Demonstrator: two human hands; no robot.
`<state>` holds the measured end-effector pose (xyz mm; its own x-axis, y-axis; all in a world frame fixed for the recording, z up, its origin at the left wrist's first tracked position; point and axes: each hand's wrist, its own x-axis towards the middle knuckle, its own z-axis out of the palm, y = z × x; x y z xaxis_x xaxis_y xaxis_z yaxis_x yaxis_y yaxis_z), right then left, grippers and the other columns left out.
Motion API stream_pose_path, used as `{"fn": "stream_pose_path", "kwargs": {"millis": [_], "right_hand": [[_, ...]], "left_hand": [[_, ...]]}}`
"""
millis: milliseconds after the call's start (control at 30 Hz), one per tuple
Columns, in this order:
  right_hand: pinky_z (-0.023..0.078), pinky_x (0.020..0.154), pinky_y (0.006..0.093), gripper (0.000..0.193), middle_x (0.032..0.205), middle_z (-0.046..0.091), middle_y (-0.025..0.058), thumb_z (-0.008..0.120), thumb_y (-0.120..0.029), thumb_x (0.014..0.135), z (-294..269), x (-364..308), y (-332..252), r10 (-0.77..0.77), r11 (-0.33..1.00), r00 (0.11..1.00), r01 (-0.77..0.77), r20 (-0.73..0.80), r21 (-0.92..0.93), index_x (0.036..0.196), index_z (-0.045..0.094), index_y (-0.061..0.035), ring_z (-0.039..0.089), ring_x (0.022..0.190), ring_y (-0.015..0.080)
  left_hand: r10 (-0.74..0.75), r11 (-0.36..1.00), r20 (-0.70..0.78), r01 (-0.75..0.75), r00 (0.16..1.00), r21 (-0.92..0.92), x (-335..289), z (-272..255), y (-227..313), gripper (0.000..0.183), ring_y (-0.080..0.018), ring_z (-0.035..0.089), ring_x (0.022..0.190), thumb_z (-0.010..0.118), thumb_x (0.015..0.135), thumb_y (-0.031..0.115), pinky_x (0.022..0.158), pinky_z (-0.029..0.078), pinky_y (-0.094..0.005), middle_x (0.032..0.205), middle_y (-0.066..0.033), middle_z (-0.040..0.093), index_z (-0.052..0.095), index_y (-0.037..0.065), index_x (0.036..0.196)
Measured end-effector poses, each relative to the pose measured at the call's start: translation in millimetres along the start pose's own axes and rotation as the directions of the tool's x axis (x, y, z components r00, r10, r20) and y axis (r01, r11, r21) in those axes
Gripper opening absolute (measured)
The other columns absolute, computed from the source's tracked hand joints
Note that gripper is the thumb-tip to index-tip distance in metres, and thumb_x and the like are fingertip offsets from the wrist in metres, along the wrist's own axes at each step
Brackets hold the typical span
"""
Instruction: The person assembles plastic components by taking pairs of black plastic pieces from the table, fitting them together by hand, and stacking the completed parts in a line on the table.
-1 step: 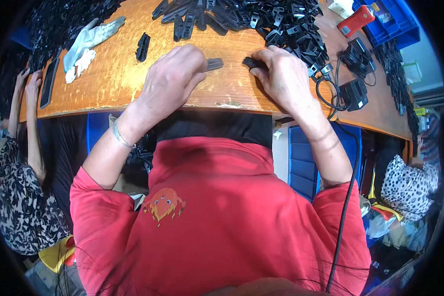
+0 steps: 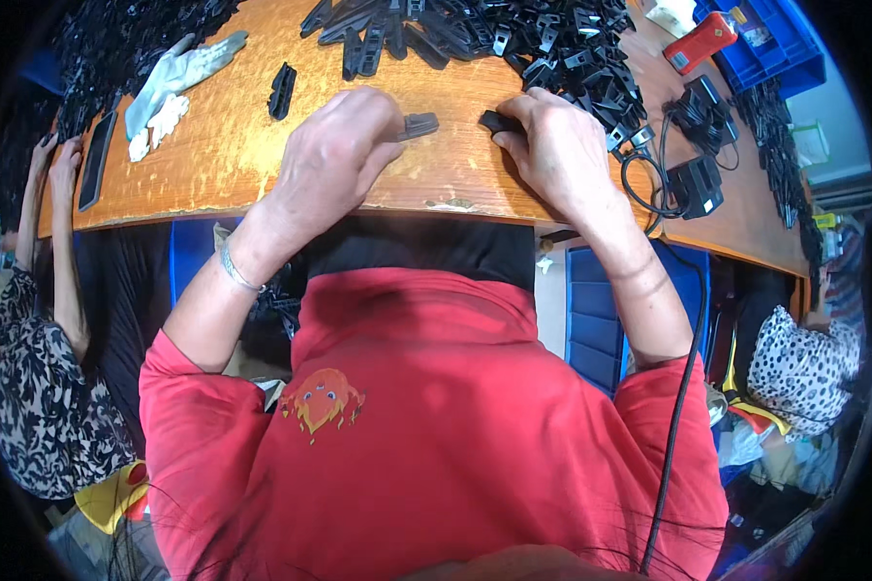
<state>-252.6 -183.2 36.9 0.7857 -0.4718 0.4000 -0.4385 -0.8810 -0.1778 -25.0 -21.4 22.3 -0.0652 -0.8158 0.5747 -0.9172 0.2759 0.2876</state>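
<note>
My left hand (image 2: 347, 140) is closed round a dark grey plastic piece (image 2: 420, 125), whose flat end sticks out to the right of the fingers. A short gap away, my right hand (image 2: 560, 140) pinches a small black plastic part (image 2: 495, 122) between thumb and fingers. Both hands are low over the wooden table (image 2: 455, 169), and the two pieces are apart. Left of my left hand lies a single black clip-like part (image 2: 281, 92). My fingers hide most of both held pieces.
Long black parts (image 2: 368, 48) and black parts with metal bits (image 2: 591, 68) are heaped at the back. On the left lie a grey glove (image 2: 170, 82), a phone (image 2: 98, 160) and a co-worker's hands (image 2: 60, 160). Rightward are a cable (image 2: 639, 184), a red box (image 2: 700, 43) and a blue crate (image 2: 780, 58).
</note>
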Motion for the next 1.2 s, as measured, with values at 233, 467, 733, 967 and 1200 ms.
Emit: {"fn": "stream_pose_path", "kwargs": {"millis": [233,467,733,967,1200], "right_hand": [[0.058,0.079,0.0461,0.027,0.098,0.073,0.0122,0.087,-0.019,0.083,19.6,24.5,-23.6,-0.087,0.944,0.996,0.093,-0.035,0.316,0.106,0.081,-0.0075,0.074,0.092,0.0361],[0.057,0.075,0.0371,0.025,0.089,0.069,0.0101,0.089,-0.011,0.082,37.2,42.3,4.0,-0.269,0.877,0.961,0.274,-0.07,0.395,0.105,0.082,-0.0028,0.07,0.082,0.0265],[0.057,0.077,0.0431,0.027,0.092,0.072,0.012,0.09,-0.021,0.08,62.4,68.6,-0.1,-0.399,0.791,0.916,0.37,-0.048,0.487,0.101,0.082,-0.0066,0.073,0.09,0.0328],[0.059,0.079,0.0459,0.022,0.099,0.072,0.0105,0.083,-0.027,0.087,24.1,29.1,-1.4,-0.329,0.867,0.943,0.285,0.041,0.409,0.103,0.081,-0.0115,0.073,0.092,0.0345],[0.061,0.084,0.0458,0.027,0.114,0.071,0.0116,0.07,-0.012,0.091,-0.5,32.2,49.9,-0.069,0.989,0.992,0.054,-0.109,-0.138,0.116,0.08,-0.014,0.076,0.097,0.0355]], "left_hand": [[-0.139,0.99,-0.033,0.139,0.99,0.0,-12.8,-0.8,-11.5,0.021,-0.0359,0.067,0.094,0.082,0.086,0.01,0.082,0.053,-0.0434,0.096,-0.0144,0.069,0.071,0.001,0.101],[-0.182,0.983,-0.01,0.181,0.983,-0.041,-6.2,2.5,-14.3,0.017,-0.0361,0.067,0.092,0.08,0.088,0.009,0.081,0.053,-0.0434,0.093,-0.015,0.067,0.071,-0.001,0.099],[-0.271,0.96,-0.005,0.27,0.963,-0.079,-1.3,5.6,-11.6,0.015,-0.0372,0.067,0.087,0.082,0.085,0.008,0.077,0.054,-0.0445,0.088,-0.0159,0.066,0.071,-0.001,0.09],[-0.393,0.911,0.281,0.412,0.875,-0.008,-32.9,-63.3,-6.3,0.017,-0.0262,0.062,0.082,0.078,0.086,0.003,0.074,0.048,-0.0391,0.086,-0.012,0.058,0.063,-0.003,0.09],[-0.683,0.728,0.076,0.685,0.727,-0.012,-91.6,-145.4,-33.2,0.027,-0.0126,0.066,0.106,0.072,0.1,0.014,0.091,0.051,-0.0297,0.11,-0.002,0.073,0.072,0.003,0.125]]}}
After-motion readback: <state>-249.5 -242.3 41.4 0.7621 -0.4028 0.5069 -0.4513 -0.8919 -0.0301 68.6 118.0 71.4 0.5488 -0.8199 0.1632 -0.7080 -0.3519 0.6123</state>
